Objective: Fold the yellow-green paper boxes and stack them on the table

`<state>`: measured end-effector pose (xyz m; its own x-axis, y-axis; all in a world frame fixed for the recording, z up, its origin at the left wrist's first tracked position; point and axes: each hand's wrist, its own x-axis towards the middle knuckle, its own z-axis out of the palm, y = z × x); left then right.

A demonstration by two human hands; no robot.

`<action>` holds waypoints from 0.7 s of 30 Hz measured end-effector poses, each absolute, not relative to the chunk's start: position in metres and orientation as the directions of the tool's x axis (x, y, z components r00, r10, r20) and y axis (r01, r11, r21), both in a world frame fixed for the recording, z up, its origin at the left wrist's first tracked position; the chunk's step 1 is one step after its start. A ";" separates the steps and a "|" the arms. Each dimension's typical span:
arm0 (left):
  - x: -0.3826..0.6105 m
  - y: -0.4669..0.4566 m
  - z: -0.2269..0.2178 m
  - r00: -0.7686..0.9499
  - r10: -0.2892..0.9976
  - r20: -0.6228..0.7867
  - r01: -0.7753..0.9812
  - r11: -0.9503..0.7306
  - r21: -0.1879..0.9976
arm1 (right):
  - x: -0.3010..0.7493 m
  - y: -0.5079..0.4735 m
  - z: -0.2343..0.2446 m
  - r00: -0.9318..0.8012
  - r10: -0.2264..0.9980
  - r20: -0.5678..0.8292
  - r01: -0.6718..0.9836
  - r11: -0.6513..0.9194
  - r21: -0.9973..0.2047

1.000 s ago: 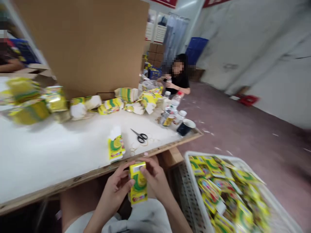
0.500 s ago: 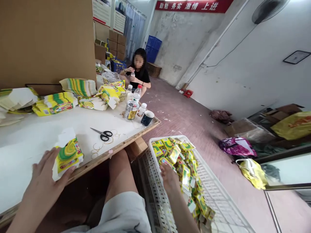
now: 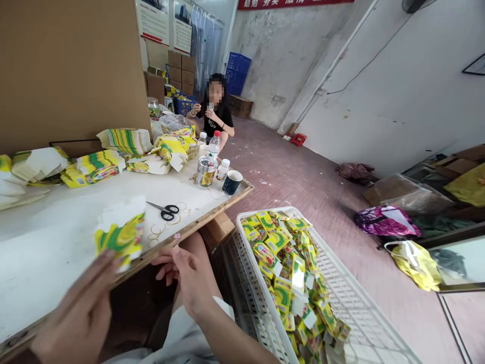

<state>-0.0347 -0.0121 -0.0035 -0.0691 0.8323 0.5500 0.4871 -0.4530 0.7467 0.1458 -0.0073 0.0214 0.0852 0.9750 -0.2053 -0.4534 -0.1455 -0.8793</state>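
Note:
My left hand (image 3: pixel 81 303) grips the lower end of a small stack of flat yellow-green cartons (image 3: pixel 123 237), fanned out with white flaps upward, at the table's near edge. The thumb is largely hidden and the hand is slightly blurred. My right hand (image 3: pixel 182 268) hovers over my knee beside the table edge, its fingers loosely bent and apart, with nothing visible in them. Right of my leg, a white plastic basket (image 3: pixel 341 283) holds many folded yellow-green cartons (image 3: pixel 284 293).
On the white table (image 3: pixel 41 258) lie black scissors (image 3: pixel 166 211), rubber bands (image 3: pixel 155 233) and stacks of cartons (image 3: pixel 100 164). A dark mug (image 3: pixel 232 183), a clear jar (image 3: pixel 207 172) and bottles (image 3: pixel 214 145) stand at its corner. A person (image 3: pixel 217 116) sits beyond, holding a small container.
My right hand has left the basket and come leftward to the table edge. The cartons in my left hand are tilted up and fanned more. The seated person's hand has moved off the container.

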 end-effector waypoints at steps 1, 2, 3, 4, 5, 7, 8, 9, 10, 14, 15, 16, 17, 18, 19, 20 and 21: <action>-0.025 -0.018 -0.002 0.045 0.803 0.594 0.471 -0.542 0.696 | 0.144 -0.007 0.028 0.051 0.982 -0.179 -0.452 -0.138 -0.882; -0.016 -0.024 -0.001 0.150 0.774 0.615 0.427 -0.611 0.666 | 0.143 -0.008 0.033 0.042 0.987 -0.153 -0.456 -0.117 -0.882; -0.007 -0.028 0.000 0.220 0.753 0.620 0.377 -0.652 0.658 | 0.145 -0.008 0.036 0.052 0.990 -0.129 -0.461 -0.091 -0.883; 0.000 -0.031 0.000 0.225 0.763 0.606 0.324 -0.645 0.692 | 0.147 -0.010 0.038 0.067 0.991 -0.114 -0.465 -0.070 -0.882; 0.006 -0.033 -0.001 0.167 0.806 0.568 0.274 -0.591 0.759 | 0.150 -0.012 0.037 0.075 0.991 -0.106 -0.467 -0.059 -0.882; 0.011 -0.033 -0.002 -0.057 0.922 0.384 0.101 -0.377 0.921 | 0.154 -0.018 0.031 0.053 0.992 -0.115 -0.460 -0.078 -0.884; 0.011 -0.032 -0.002 -0.148 0.963 0.225 -0.038 -0.233 0.972 | 0.155 -0.022 0.025 0.026 0.991 -0.132 -0.464 -0.105 -0.879; 0.010 -0.030 -0.002 -0.182 0.982 0.044 -0.192 -0.079 0.978 | 0.154 -0.026 0.019 -0.003 0.988 -0.153 -0.482 -0.136 -0.866; 0.008 -0.028 -0.003 -0.148 0.981 -0.125 -0.331 0.070 0.941 | 0.152 -0.029 0.013 -0.029 0.985 -0.171 -0.509 -0.161 -0.846; 0.003 -0.027 -0.001 0.114 0.891 -0.439 -0.562 0.423 0.711 | 0.144 -0.037 0.000 -0.049 0.984 -0.173 -0.595 -0.168 -0.786; 0.005 -0.028 0.001 0.134 0.887 -0.441 -0.582 0.431 0.690 | 0.143 -0.037 0.000 -0.027 0.986 -0.162 -0.592 -0.146 -0.793; 0.007 -0.029 0.002 0.140 0.891 -0.432 -0.598 0.424 0.681 | 0.142 -0.037 0.001 0.004 0.989 -0.149 -0.569 -0.121 -0.814; 0.010 -0.029 0.004 0.137 0.897 -0.420 -0.611 0.410 0.677 | 0.143 -0.037 0.003 0.037 0.990 -0.136 -0.518 -0.098 -0.850; 0.013 -0.029 0.006 0.135 0.903 -0.409 -0.620 0.399 0.676 | 0.144 -0.036 0.004 0.076 0.990 -0.118 -0.440 -0.073 -0.895; 0.015 -0.029 0.007 0.138 0.906 -0.399 -0.626 0.392 0.674 | 0.145 -0.036 0.005 0.112 0.989 -0.095 -0.343 -0.051 -0.938; 0.018 -0.028 0.008 0.143 0.909 -0.392 -0.628 0.389 0.674 | 0.146 -0.037 0.005 0.139 0.988 -0.071 -0.242 -0.035 -0.970; 0.020 -0.027 0.009 0.147 0.910 -0.388 -0.626 0.389 0.676 | 0.147 -0.037 0.004 0.155 0.987 -0.049 -0.152 -0.025 -0.988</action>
